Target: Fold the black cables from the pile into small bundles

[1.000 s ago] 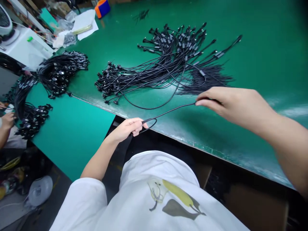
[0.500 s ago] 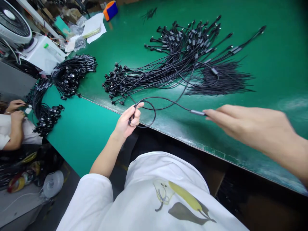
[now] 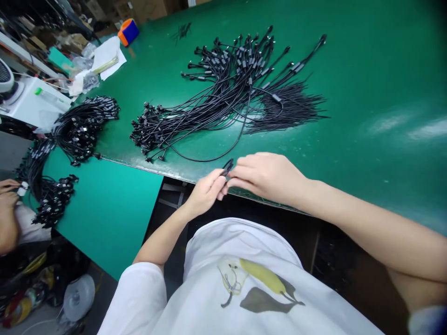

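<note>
- Since half a second ago, the right hand point(image 3: 267, 176) has come in from well apart to meet the left hand point(image 3: 206, 191), and the black cable point(image 3: 227, 166), then in a wide loop with a length stretched between the hands, is now gathered into a small, tight coil.
- The left hand grasps that coil, which pokes up between thumb and fingers.
- The right hand has its fingers bent in against the left one, right at the coil; I cannot tell whether they pinch the cable, as the contact is hidden.
- Both hands are at the near edge of the green counter point(image 3: 366, 88), in front of the white shirt point(image 3: 206, 293).
- Beyond them on the counter lies a large spread of cables point(image 3: 206, 104) with grey sleeves, and beside its right part a heap of thin black strips point(image 3: 289, 109).
- To the left, more cable bundles point(image 3: 85, 125) lie near a teal surface point(image 3: 111, 209).
- Farther back are papers point(image 3: 105, 55) and an orange-and-blue object point(image 3: 128, 32).
- At the far left, a co-worker's hands point(image 3: 7, 193) are partly in view.
</note>
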A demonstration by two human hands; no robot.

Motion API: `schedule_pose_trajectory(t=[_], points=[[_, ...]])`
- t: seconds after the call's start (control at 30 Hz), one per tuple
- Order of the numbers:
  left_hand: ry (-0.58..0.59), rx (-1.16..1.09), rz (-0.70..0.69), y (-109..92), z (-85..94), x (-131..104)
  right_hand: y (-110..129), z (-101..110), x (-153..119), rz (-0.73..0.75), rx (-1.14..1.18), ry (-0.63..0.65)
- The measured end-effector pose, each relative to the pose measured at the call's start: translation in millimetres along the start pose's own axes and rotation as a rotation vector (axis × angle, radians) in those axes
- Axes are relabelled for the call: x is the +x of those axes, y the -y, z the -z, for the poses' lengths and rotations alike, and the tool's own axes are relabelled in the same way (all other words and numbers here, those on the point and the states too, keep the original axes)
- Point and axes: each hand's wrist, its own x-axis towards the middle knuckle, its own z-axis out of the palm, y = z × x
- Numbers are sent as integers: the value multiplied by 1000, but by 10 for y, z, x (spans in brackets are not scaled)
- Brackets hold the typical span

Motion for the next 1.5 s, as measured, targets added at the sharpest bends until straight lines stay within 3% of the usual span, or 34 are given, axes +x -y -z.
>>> schedule_pose_trajectory(t=[0.13, 0.3, 0.37, 0.47, 0.6, 0.67, 0.77, 0.87, 1.03, 1.13, 1.27, 1.37, 1.5], points=[[-51, -385, 88, -60, 45, 36, -93, -194, -61, -497, 679, -396], [0, -579, 204, 15, -78, 84, 75, -546, -113, -845, 1536, -302], [32, -534, 175, 102, -162, 64, 138, -519, -64, -923, 1715, -380], [-23, -386, 100, 229, -241, -10, 195, -402, 22, -942, 1886, -416], [-76, -83, 111, 338, -232, -96, 315, -354, 47, -918, 1880, -519], [-66, 69, 126, 370, -220, -92, 387, -365, 33, -881, 1821, -487], [-109, 241, 21, 406, -248, -25, 440, -377, 45, -855, 1725, -437], [-175, 320, -91, 419, -327, 45, 398, -392, 113, -896, 1676, -534], [-120, 282, 43, 341, -399, 52, 261, -451, 212, -837, 1685, -665], [68, 111, 129, 277, -365, 46, 203, -487, 206, -769, 1613, -584], [317, -489, 323, 218, -334, 51, 147, -487, 179, -643, 1543, -387], [361, -778, 475, 185, -358, 63, 109, -451, 183, -627, 1603, -378], [293, -937, 557, 164, -442, 109, 40, -413, 188, -631, 1696, -358]])
